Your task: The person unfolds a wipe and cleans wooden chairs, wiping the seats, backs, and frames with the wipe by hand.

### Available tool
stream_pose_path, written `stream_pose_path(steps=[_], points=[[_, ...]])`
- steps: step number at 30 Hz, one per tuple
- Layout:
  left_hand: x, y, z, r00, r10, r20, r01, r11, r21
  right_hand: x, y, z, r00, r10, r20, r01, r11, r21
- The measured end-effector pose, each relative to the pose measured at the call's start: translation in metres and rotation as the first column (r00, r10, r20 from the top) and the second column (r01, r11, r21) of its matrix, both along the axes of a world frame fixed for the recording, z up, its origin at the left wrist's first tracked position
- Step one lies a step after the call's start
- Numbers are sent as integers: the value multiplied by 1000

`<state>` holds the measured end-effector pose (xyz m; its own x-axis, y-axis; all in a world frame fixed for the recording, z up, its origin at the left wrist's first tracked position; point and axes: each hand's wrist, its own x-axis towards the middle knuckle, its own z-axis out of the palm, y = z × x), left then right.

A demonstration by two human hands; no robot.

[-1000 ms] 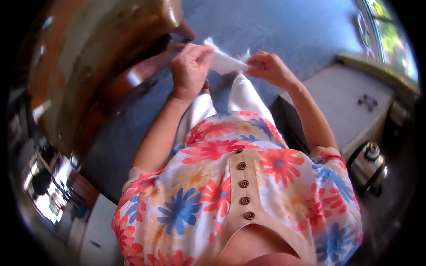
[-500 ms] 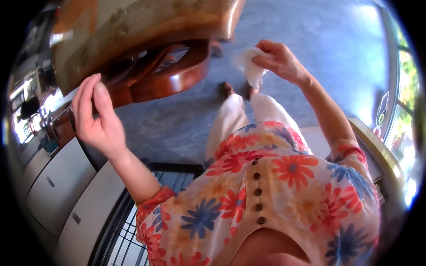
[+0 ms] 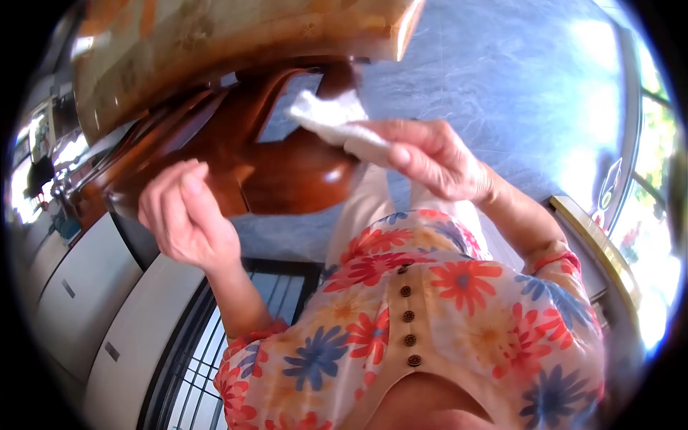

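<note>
A brown, polished wooden chair [image 3: 294,179] stands partly under the table, its curved top rail toward me and openings showing in its back. My left hand [image 3: 190,215] is at the left part of that rail, with fingers curled in and the thumb close against them. In my right hand [image 3: 437,158] is a crumpled white cloth [image 3: 330,118], pinched between thumb and fingers. The cloth's loose end overlaps the right end of the chair back in this view.
A table [image 3: 236,43] with a glossy, patterned cover fills the upper left. White cabinets [image 3: 86,279] line the lower left, beside a black-framed grille [image 3: 197,365]. Blue-grey floor [image 3: 502,86] extends to the right, up to a window [image 3: 656,143] and a gold-edged ledge [image 3: 591,233].
The chair has come out from the table toward me, and my left hand has shifted right and nearer with it. My right hand has brought the cloth left and over the chair's right end.
</note>
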<state>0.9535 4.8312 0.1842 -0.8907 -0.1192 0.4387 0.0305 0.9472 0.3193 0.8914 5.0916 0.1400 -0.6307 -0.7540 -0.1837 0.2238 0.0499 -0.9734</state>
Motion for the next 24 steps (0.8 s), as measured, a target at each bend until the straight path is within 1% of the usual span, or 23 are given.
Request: stream_pose_path(steps=[1,2,5,7,9,11,13,14,15,16,17,19,20,22,23,24], points=[[8,4,1,1000,-4,0,4,1000,0,2,1,4,996,29,84,-23,997,-68],[17,7,1,1000,-5,5,5,1000,0,6,-1,-5,998,46,52,-37,985,-167],[53,8,12,995,59,75,-59,998,-7,15,-8,-26,956,223,-189,-231,973,-24],[80,16,20,982,125,141,-134,989,58,22,-12,-57,942,317,-107,-306,946,108],[104,19,28,957,172,233,-191,980,64,25,-15,-112,891,401,-211,-358,908,217],[127,19,31,939,236,250,-267,959,99,22,-30,-145,917,393,-60,-364,890,274],[150,25,31,924,269,271,-308,945,111,21,-37,-195,880,458,-124,-368,824,430],[160,26,31,921,285,265,-326,937,126,13,-38,-232,739,623,-256,-419,723,549],[172,30,31,918,299,260,-342,929,140,4,-38,-266,547,760,-351,-427,614,664],[182,32,30,910,324,258,-363,923,123,-5,-42,-286,709,682,-178,-445,629,637],[191,36,29,903,337,268,-374,922,100,-10,-47,-289,824,567,8,-451,647,615],[206,39,30,886,357,296,-390,919,59,-16,-61,-284,821,567,73,-447,557,699],[211,37,27,879,377,292,-418,904,93,-17,-67,-299,845,530,71,-432,600,674],[222,39,26,859,409,307,-446,893,56,-16,-69,-344,745,661,-87,-414,561,717],[226,40,24,849,428,309,-462,886,40,-19,-69,-364,674,719,-166,-398,544,739],[227,41,25,840,445,311,-479,877,39,-20,-74,-376,678,717,-160,-366,519,773]])
